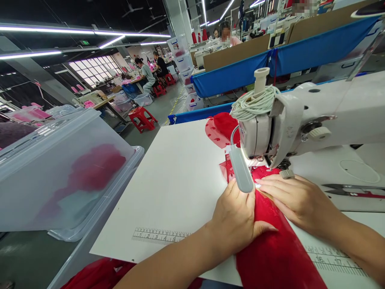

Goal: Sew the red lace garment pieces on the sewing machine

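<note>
A strip of red fabric (276,249) runs across the white table (177,180) and under the head of a white sewing machine (300,120). My left hand (236,218) lies on the fabric's left edge, fingers curled down beside the machine's grey lamp arm (241,170), thumb stretched across the cloth. My right hand (296,198) rests flat on the fabric's right side, fingers stretched toward the needle area. More red fabric (222,128) bunches behind the machine. The needle itself is hidden by the lamp and the machine head.
A clear plastic bin (60,168) holding red cloth stands at the left. Scissors (351,190) lie on the table at the right. A coil of cord (255,104) sits on the machine. Red stools (141,118) and other workers are in the aisle behind.
</note>
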Motion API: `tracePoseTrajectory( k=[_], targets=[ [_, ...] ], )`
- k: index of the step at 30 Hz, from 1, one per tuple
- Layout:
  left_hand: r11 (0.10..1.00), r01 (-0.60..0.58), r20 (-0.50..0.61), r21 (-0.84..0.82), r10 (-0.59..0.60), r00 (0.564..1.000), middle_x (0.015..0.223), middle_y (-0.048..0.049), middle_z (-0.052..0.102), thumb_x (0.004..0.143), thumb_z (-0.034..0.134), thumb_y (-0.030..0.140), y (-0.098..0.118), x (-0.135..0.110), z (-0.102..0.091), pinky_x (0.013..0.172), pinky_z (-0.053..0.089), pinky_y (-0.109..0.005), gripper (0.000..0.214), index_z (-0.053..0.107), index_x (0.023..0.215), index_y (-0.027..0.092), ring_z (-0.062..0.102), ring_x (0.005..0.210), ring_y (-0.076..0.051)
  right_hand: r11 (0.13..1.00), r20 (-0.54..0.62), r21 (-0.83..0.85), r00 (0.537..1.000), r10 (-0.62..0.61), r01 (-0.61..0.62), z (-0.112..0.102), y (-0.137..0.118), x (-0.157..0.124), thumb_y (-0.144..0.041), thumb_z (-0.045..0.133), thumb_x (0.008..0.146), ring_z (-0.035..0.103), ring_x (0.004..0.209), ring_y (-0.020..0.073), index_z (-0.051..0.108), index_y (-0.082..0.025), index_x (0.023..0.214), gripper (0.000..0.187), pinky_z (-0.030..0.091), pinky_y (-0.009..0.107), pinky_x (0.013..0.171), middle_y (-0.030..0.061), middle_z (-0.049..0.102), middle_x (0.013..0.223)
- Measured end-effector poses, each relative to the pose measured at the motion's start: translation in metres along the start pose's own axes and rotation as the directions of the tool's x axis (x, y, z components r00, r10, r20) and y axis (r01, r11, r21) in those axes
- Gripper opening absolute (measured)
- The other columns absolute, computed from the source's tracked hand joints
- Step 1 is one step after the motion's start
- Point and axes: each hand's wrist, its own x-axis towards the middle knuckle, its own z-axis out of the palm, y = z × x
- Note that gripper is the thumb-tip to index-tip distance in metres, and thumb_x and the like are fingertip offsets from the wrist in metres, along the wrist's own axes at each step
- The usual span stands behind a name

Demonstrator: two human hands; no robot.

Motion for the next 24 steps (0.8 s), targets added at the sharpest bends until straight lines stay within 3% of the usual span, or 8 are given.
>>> tracePoseTrajectory(
  k=[11,19,24],
  targets=[
    [0.999,0.001,0.014,0.032,-0.001,1.0,0.131,-0.0239,0.063,0.1,0.025,0.074,-0.0024,0.0015,0.0038,0.093,0.055,-0.049,0.082,0.051,0.141,0.007,0.065,0.116,-0.035,0.998,-0.005,0.031,0.998,0.059,-0.059,0.0051,-0.0013,-0.0019,-0.004,0.042,0.091,0.071,0.085,0.0222,0.073,-0.019,0.108,0.038,0.05,0.035,0.069,0.0081,0.078,0.105],
    [0.999,0.017,0.002,0.027,-0.017,1.0,0.136,-0.0246,0.061,0.102,0.027,0.07,-0.0043,0.0029,0.0022,0.098,0.054,-0.047,0.078,0.053,0.137,0.005,0.061,0.124,-0.034,0.998,-0.021,0.016,0.998,0.067,-0.066,0.0034,-0.0013,0.0026,-0.007,0.035,0.099,0.071,0.081,0.0215,0.07,-0.016,0.103,0.036,0.051,0.034,0.066,0.0086,0.079,0.101],
    [0.993,-0.01,0.118,0.12,-0.005,0.993,0.135,-0.0235,0.062,0.102,0.037,0.065,-0.0039,0.0024,0.0011,0.105,0.049,-0.049,0.07,0.055,0.134,0.005,0.056,0.132,-0.035,0.995,-0.009,0.041,0.996,0.091,-0.091,0.0057,-0.0004,0.0014,-0.008,0.037,0.099,0.071,0.081,0.0216,0.069,-0.017,0.108,0.035,0.051,0.034,0.065,0.0089,0.079,0.104]
  ],
)
